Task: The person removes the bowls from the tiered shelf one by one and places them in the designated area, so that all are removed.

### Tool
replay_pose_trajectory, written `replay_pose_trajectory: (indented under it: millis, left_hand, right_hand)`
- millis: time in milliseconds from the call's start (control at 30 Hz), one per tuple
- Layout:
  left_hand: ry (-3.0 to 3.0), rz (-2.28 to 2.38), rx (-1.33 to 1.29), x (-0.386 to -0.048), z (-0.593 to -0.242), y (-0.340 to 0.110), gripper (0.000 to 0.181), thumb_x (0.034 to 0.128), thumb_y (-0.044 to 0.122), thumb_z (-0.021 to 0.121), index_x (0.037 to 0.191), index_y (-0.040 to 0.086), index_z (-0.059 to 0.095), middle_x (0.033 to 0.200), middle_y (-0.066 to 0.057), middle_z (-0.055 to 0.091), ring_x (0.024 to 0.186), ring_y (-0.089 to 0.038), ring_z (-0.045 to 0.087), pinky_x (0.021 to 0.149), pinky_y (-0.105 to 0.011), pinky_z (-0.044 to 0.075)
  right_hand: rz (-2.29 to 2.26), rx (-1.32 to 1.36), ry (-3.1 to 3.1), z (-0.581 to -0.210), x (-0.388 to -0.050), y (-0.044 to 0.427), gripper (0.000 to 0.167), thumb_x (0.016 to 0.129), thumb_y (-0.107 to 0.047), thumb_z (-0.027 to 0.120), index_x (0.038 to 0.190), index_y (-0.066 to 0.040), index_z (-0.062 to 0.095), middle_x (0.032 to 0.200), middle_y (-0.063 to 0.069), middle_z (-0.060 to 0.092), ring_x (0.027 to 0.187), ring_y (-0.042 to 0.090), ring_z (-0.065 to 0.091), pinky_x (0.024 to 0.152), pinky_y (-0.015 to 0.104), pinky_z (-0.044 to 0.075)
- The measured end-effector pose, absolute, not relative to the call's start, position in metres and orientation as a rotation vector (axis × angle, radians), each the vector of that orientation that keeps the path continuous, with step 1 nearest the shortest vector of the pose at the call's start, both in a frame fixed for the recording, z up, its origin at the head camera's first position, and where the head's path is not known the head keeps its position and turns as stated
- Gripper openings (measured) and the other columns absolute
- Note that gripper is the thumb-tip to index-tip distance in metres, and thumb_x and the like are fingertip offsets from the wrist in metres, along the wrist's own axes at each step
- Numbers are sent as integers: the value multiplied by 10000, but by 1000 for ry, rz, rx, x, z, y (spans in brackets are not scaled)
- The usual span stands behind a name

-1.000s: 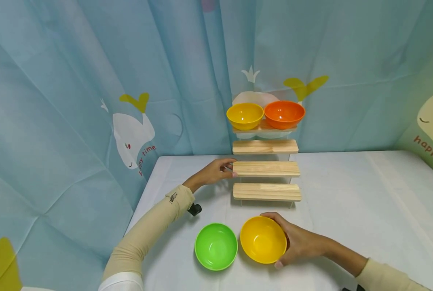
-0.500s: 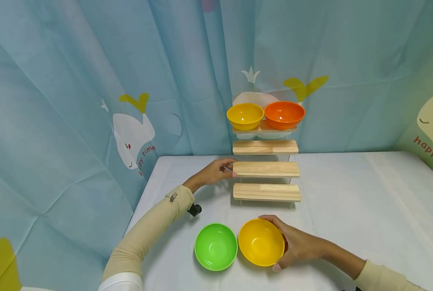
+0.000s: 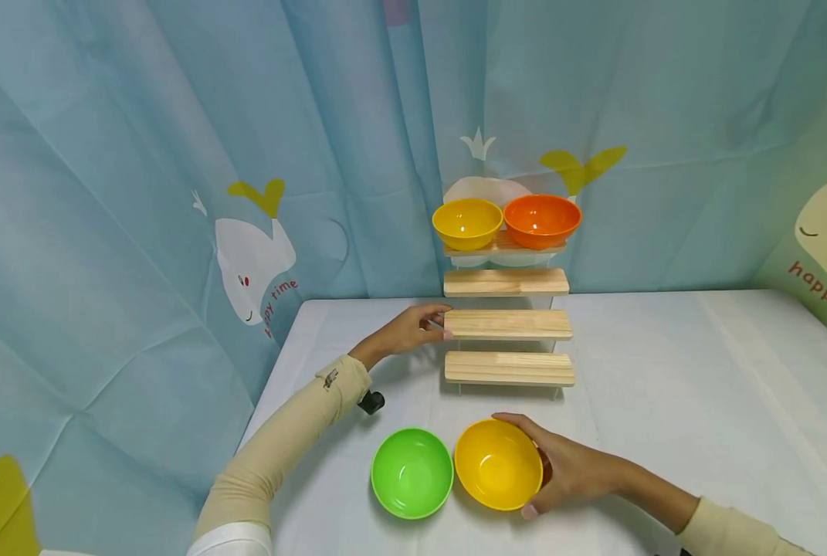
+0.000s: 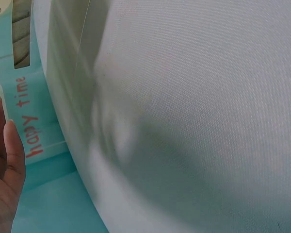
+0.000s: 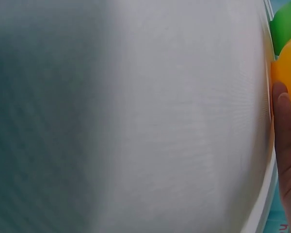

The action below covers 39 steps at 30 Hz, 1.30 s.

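In the head view a yellow bowl point(image 3: 499, 465) sits upright on the table, just right of a green bowl point(image 3: 411, 473); their rims are very close or touching. My right hand point(image 3: 571, 471) grips the yellow bowl from its right side, thumb toward the near side and fingers round the far side. The right wrist view shows that hand point(image 5: 286, 141) against the yellow bowl point(image 5: 288, 73). My left hand point(image 3: 408, 330) holds the left end of a board on the wooden tiered shelf point(image 3: 508, 324), thumb at the front edge and fingers behind. Its contact is unclear in the left wrist view.
A second yellow bowl point(image 3: 467, 224) and an orange bowl point(image 3: 542, 222) stand side by side on the shelf's top tier. The white-covered table point(image 3: 684, 401) extends to the right. A blue printed curtain point(image 3: 357, 154) hangs behind and at the left.
My right hand has shifted the yellow bowl slightly left and toward me, beside the green bowl; in the last half second it hardly moves. My left hand stays at the shelf.
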<state>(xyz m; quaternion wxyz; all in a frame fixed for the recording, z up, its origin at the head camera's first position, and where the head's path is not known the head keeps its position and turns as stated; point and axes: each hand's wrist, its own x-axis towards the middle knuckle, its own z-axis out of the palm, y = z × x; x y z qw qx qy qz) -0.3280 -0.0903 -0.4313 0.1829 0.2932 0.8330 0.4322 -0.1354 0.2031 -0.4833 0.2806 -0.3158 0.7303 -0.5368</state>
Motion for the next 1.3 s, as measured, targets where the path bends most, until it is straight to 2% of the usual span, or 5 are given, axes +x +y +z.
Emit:
replay_pose_trajectory:
  millis: [467,767,1000,1133,1300]
  left_hand:
    - [2343,1223,841,-329,-432,-91,630,974,256,688,1526,86,435,1307,-144,592,1094,-245,625,851,-285,529]
    - [2345,1226,841,-329,-432,-91,634,971,247,691,1523,69,434,1303,-145,598,1080,-239,633,846,-288,532]
    - [2345,1227,837,-329,-432,-91,614,972,255,690,1517,105,451,1301,-138,603,1077,-234,628,840,-285,520]
    - [2343,1226,834,-328,-431,-91,604,974,262,686,1515,119,458,1296,-136,606,1080,-234,629,846,-298,525]
    - [2341,1228,829,-328,-431,-91,616,972,266,687,1520,112,450,1289,-132,609,1074,-233,633,842,-301,531]
  right_hand:
    - [-1423,-846,1923,-482,-138,205,1065,793,-102,841,1594,-131,140,1511,209,350,1102,224,631,867,338,577]
    - [-1409,-811,1908,-481,-139,205,1084,800,-121,844,1603,-143,115,1530,171,331,1102,234,645,883,350,579]
    - [-1435,-847,1903,-478,-140,211,1115,791,-89,846,1608,-127,87,1546,336,238,1007,245,703,834,366,599]
    - [-1438,-880,1948,-475,-144,217,1086,804,-92,833,1607,-131,103,1550,322,248,1020,219,693,804,357,601]
    - [-1471,-967,2006,-467,-153,229,1013,830,-49,799,1599,-131,146,1529,277,276,876,249,684,686,351,594]
